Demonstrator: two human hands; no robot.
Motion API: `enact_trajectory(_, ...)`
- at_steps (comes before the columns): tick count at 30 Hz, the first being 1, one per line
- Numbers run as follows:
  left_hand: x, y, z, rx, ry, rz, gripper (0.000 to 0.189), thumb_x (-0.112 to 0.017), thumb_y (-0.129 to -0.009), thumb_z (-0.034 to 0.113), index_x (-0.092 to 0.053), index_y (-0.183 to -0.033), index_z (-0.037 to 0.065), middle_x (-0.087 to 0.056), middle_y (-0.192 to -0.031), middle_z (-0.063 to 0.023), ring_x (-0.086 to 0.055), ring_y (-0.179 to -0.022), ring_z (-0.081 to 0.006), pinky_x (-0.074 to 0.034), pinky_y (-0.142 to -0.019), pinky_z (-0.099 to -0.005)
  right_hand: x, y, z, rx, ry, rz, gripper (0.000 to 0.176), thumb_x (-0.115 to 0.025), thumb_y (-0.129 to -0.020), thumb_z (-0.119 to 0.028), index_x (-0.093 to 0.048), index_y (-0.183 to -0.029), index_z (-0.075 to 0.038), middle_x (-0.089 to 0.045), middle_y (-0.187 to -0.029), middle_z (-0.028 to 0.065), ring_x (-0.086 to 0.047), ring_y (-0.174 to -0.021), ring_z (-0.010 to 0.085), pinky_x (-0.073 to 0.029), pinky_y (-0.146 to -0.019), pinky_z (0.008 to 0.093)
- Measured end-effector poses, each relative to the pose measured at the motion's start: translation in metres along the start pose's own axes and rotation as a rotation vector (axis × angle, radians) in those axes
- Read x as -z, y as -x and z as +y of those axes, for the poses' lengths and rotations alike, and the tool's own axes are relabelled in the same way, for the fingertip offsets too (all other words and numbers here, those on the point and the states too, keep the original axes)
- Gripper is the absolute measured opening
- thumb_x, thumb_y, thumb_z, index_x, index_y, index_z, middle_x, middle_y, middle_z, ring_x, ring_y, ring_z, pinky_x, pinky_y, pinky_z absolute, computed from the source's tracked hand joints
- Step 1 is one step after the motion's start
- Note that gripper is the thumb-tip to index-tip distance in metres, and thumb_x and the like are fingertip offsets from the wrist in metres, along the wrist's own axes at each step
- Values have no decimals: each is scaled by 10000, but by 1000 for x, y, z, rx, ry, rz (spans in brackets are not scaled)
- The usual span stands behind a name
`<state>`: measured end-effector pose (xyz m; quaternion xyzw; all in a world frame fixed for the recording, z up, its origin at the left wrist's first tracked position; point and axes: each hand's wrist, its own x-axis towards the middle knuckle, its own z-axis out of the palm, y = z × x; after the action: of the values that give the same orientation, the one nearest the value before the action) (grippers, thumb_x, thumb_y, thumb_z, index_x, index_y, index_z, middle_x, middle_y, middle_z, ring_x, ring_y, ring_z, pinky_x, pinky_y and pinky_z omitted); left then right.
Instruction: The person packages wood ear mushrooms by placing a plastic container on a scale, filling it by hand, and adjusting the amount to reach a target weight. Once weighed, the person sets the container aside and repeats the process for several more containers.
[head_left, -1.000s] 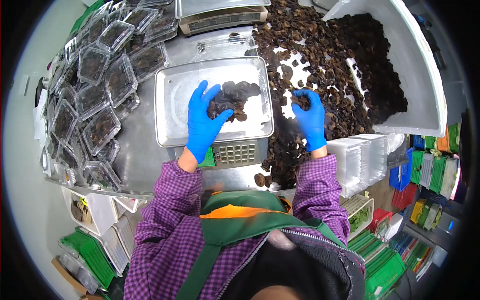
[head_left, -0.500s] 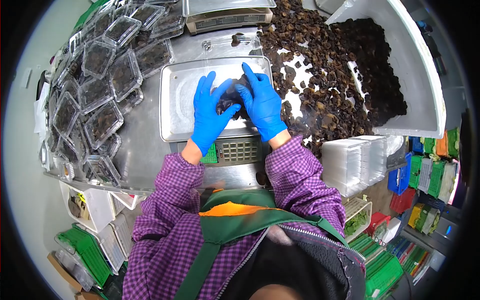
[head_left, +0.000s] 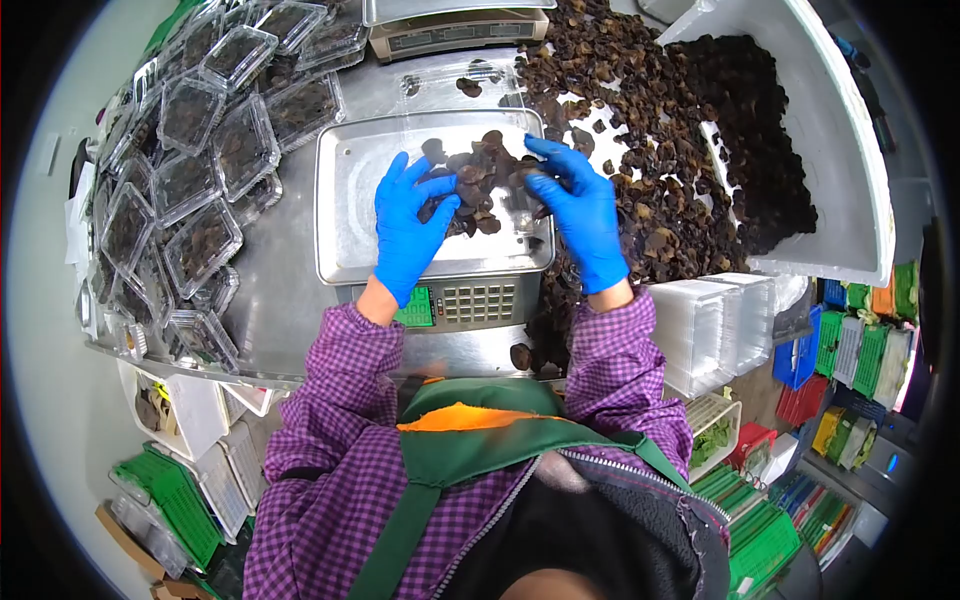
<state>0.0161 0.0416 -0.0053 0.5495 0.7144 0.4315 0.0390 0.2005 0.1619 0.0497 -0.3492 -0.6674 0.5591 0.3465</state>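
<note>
- Far left of the left hand: see-through boxes (head_left: 245, 148) with dark contents, piled up. No clear change there.
- Left hand (head_left: 412, 215): fingers spread, thumb apart, at the near-left edge of the pile. About where it was a second ago; no firm grip visible.
- Under both hands: metal tray (head_left: 345, 235) on the scale (head_left: 478, 303). Readout on the near side, too small to read.
- Between the hands: dark pieces (head_left: 487, 170), mushroom-like, lying on the tray. Half a second ago the hands were close together over them and hid most of the pile; now it shows. It looks looser, reaching further right than a second ago. Judgement: some pieces were likely added from the right, and the batch is still being handled, not settled.
- Right hand (head_left: 585, 215): a second ago over the loose heap, then in beside the left hand, now back out at the tray's right side. Fingers bent, tips by the pile's right end; can't tell if they pinch a piece.
- Right of the right hand: loose heap (head_left: 665, 180). Supply looks ample.
- Nearer, to its right: stacked plastic tubs (head_left: 692, 335).
- Far right: white bin (head_left: 850, 190), more dark stuff inside.
</note>
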Motion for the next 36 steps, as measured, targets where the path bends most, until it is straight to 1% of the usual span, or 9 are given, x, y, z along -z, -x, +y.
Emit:
enact_trajectory(1, 1, 0, 5, 33, 69, 18, 315, -747, -745, 83, -707, -1050, 154, -579, -1270, -91, -420, -1296, -345, -364, -1059, -441, 8, 3, -21, -196, -141, 1, 331, -654, -854, -41, -633, -1184, -55, -664, -1095, 62, -618, -939, 109, -494, -802, 249)
enact_trajectory(3, 9, 0, 12, 69, 135, 37, 284, -733, -766, 73, -709, -1039, 149, -586, -1262, -87, -425, -1299, -327, -368, -1059, -433, 23, 3, -11, -38, -64, 146, 290, -629, -883, -53, -638, -1173, -40, -681, -1067, 62, -628, -907, 99, -496, -755, 227)
enact_trajectory(5, 22, 1, 14, 83, 181, 40, 248, -702, -800, 47, -711, -1031, 135, -621, -1208, -84, -447, -1288, -299, -372, -1062, -413, 42, 7, -13, -98, -51, 277, 283, -620, -898, -77, -637, -1178, -40, -683, -1054, 56, -632, -893, 97, -495, -729, 219)
enact_trajectory(12, 64, 17, -6, 284, 388, 116, 217, -591, -907, 51, -660, -1112, 38, -652, -1153, -61, -536, -1170, -189, -374, -1030, -328, 113, 42, 76, -40, 222, 524, 186, -607, -916, -97, -680, -1056, 3, -691, -1009, 67, -617, -890, 122, -492, -828, 263)
enact_trajectory(14, 76, 22, -8, 388, 437, 136, 234, -567, -928, 70, -640, -1141, 7, -650, -1151, -64, -568, -1079, -125, -395, -986, -279, 121, 63, 98, -137, 342, 527, 191, -624, -902, -93, -682, -1052, 9, -696, -1000, 64, -608, -885, 107, -483, -821, 259)
enact_trajectory(19, 93, 27, -6, 462, 511, 199, 240, -571, -928, 82, -640, -1146, 10, -649, -1159, -70, -569, -1082, -132, -400, -974, -273, 119, 109, 132, -264, 349, 484, 202, -635, -891, -90, -679, -1058, 15, -697, -997, 72, -609, -883, 110, -479, -814, 257)
enact_trajectory(24, 84, 22, -7, 425, 555, 192, 196, -607, -893, 55, -659, -1081, 34, -669, -1112, -51, -588, -1057, -136, -418, -967, -296, 115, 118, 127, -274, 339, 459, 233, -627, -890, -60, -649, -1110, 16, -682, -1046, 81, -613, -930, 132, -487, -836, 269)
enact_trajectory(30, 65, 13, -3, 356, 537, 123, 240, -585, -919, 77, -640, -1143, 9, -657, -1145, -78, -582, -1075, -143, -434, -953, -285, 112, 106, 113, -183, 325, 439, 249, -633, -885, -57, -644, -1127, 1, -671, -1085, 82, -614, -948, 138, -493, -847, 281)
enact_trajectory(36, 54, 0, -14, 360, 529, 44, 307, -599, -905, 70, -598, -1207, 15, -615, -1227, -84, -551, -1131, -159, -414, -985, -295, 107, 91, 106, -224, 668, 278, 307, -663, -860, -103, -639, -1155, -22, -669, -1121, 93, -642, -981, 161, -500, -840, 293)
